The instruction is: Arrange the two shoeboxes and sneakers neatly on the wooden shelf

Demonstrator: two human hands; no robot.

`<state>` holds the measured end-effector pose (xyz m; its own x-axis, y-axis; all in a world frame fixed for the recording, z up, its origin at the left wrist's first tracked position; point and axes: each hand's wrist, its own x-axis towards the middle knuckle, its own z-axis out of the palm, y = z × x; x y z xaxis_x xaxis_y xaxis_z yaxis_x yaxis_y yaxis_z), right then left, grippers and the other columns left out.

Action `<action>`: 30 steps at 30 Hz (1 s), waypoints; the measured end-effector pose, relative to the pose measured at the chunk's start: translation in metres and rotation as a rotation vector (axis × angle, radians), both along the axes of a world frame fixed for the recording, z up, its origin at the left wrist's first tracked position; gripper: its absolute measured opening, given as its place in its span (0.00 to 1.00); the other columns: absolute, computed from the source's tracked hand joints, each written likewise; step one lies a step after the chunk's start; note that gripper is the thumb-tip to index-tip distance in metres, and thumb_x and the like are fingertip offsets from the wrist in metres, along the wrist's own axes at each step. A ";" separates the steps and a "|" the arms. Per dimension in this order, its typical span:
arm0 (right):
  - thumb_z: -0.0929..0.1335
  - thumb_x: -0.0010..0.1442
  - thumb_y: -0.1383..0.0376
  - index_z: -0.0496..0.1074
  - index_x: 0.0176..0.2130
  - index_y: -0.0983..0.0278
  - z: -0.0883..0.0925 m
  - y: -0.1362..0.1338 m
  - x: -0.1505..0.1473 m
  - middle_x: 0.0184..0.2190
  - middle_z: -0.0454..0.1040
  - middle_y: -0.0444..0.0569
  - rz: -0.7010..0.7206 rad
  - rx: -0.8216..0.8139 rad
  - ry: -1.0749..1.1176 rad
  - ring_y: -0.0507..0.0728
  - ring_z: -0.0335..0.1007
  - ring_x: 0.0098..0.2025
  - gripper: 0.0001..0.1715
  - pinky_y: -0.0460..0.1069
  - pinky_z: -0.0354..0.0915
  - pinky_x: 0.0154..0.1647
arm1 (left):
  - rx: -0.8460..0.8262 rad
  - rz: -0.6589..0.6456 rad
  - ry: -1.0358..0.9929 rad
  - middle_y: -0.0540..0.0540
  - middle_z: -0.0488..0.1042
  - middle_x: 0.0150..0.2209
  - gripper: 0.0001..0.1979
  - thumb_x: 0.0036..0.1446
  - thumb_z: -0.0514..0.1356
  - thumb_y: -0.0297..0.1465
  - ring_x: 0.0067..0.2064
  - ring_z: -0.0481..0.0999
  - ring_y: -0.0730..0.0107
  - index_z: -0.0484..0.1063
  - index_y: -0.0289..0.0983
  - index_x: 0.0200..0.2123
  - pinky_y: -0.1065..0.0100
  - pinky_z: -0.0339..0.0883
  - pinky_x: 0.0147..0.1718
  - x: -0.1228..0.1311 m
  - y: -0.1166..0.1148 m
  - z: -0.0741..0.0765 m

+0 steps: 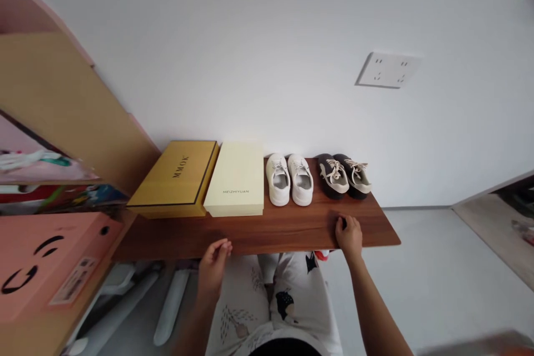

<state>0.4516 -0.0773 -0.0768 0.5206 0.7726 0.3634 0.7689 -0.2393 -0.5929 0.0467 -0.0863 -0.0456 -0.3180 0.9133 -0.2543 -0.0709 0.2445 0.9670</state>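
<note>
My left hand [214, 268] is at the front edge of a brown wooden shelf board [292, 236], its fingers curled together with nothing seen in them. Over the board's right part, my right hand [349, 235] rests with bent fingers and holds nothing. Nearest to it is a pair of dark sneakers [346, 175] with cream laces. White sneakers [290, 179] stand side by side left of those. Further left, a cream shoebox [237, 175] marked MEIZHIYUAN lies beside a yellow shoebox [179, 172] marked MMOK; both are closed.
Behind the board rises a white wall with a socket plate [387, 70]. A pink and wooden shelving unit [70, 83] borders the left side, with a pink box [54, 256] on it. Below left are white bars [173, 303]. Pale floor [438, 272] extends to the right.
</note>
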 end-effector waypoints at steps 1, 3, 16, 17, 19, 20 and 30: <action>0.59 0.64 0.58 0.74 0.44 0.63 0.005 0.000 -0.004 0.40 0.77 0.60 -0.032 0.008 0.026 0.66 0.73 0.44 0.19 0.60 0.69 0.49 | -0.029 0.048 -0.121 0.44 0.79 0.39 0.13 0.53 0.65 0.42 0.43 0.80 0.61 0.73 0.41 0.37 0.53 0.72 0.53 -0.002 0.010 0.006; 0.59 0.64 0.59 0.73 0.47 0.64 0.019 0.004 -0.018 0.42 0.77 0.60 -0.063 0.049 0.044 0.65 0.73 0.45 0.20 0.59 0.69 0.50 | -0.078 0.104 -0.309 0.43 0.78 0.40 0.09 0.57 0.64 0.38 0.44 0.80 0.66 0.71 0.40 0.37 0.57 0.72 0.53 -0.003 0.032 0.020; 0.64 0.63 0.64 0.73 0.49 0.67 0.071 0.125 -0.093 0.40 0.78 0.58 0.201 -0.106 0.065 0.63 0.71 0.47 0.16 0.55 0.64 0.52 | -0.354 0.369 -0.649 0.52 0.60 0.30 0.12 0.64 0.62 0.37 0.29 0.64 0.78 0.63 0.38 0.34 0.75 0.65 0.31 0.020 0.106 0.078; 0.63 0.63 0.61 0.72 0.49 0.66 0.067 0.126 -0.081 0.40 0.78 0.56 0.158 -0.024 0.197 0.62 0.71 0.45 0.18 0.54 0.65 0.49 | -0.348 0.361 -0.640 0.52 0.60 0.31 0.13 0.63 0.63 0.38 0.29 0.64 0.78 0.63 0.38 0.34 0.75 0.65 0.30 0.019 0.107 0.076; 0.61 0.64 0.57 0.70 0.50 0.66 0.057 0.122 -0.057 0.39 0.77 0.52 0.073 0.118 0.433 0.59 0.71 0.43 0.21 0.53 0.67 0.46 | -0.324 0.345 -0.611 0.51 0.61 0.31 0.14 0.62 0.63 0.38 0.30 0.65 0.78 0.62 0.38 0.34 0.74 0.66 0.31 0.017 0.107 0.072; 0.60 0.64 0.55 0.70 0.49 0.66 0.053 0.117 -0.047 0.39 0.76 0.52 0.045 0.149 0.512 0.59 0.71 0.42 0.22 0.53 0.67 0.46 | -0.309 0.338 -0.599 0.51 0.61 0.32 0.14 0.62 0.64 0.38 0.30 0.65 0.78 0.62 0.38 0.34 0.74 0.66 0.32 0.016 0.107 0.070; 0.62 0.68 0.59 0.66 0.57 0.66 0.068 0.078 -0.121 0.57 0.67 0.62 0.345 0.066 -0.098 0.62 0.65 0.58 0.21 0.54 0.63 0.58 | -0.209 0.404 -0.626 0.54 0.59 0.28 0.13 0.60 0.64 0.33 0.26 0.63 0.80 0.61 0.38 0.31 0.73 0.68 0.33 0.024 0.108 0.065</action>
<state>0.3301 0.0007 -0.0087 0.1933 0.8702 0.4533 0.8517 0.0806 -0.5178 0.0707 0.0219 0.0199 -0.3565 0.6701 -0.6510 -0.7116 0.2568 0.6540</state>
